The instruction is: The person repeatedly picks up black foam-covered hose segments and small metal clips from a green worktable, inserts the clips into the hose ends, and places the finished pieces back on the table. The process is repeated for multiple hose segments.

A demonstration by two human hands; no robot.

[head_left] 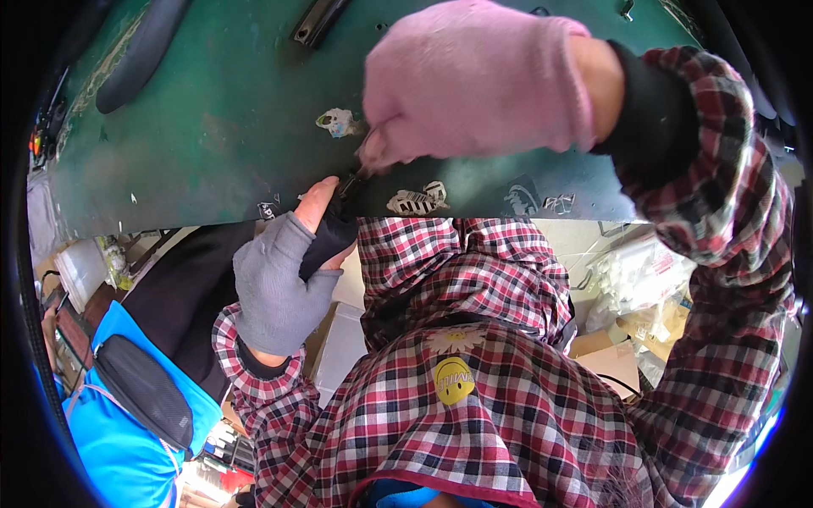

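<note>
My left hand [284, 271], in a grey fingerless glove, is at the near edge of the green table. Its fingers are closed on black cloth-like material [339, 233], with one fingertip pointing at a small dark piece [345, 188] on the edge. Just above and to the right is my right hand [461, 93], in a pink glove and slightly blurred. Its fingers are pinched together close to that dark piece. What lies between them is hidden or too small to name.
The green table [212, 144] bears torn sticker scraps [419, 199]. A dark metal bar [318, 21] and a long dark curved piece [140, 55] lie farther back. Black fabric [190, 288] hangs at left, above a blue bag [127, 415]. Boxes [605, 360] and plastic bags [639, 275] stand at lower right.
</note>
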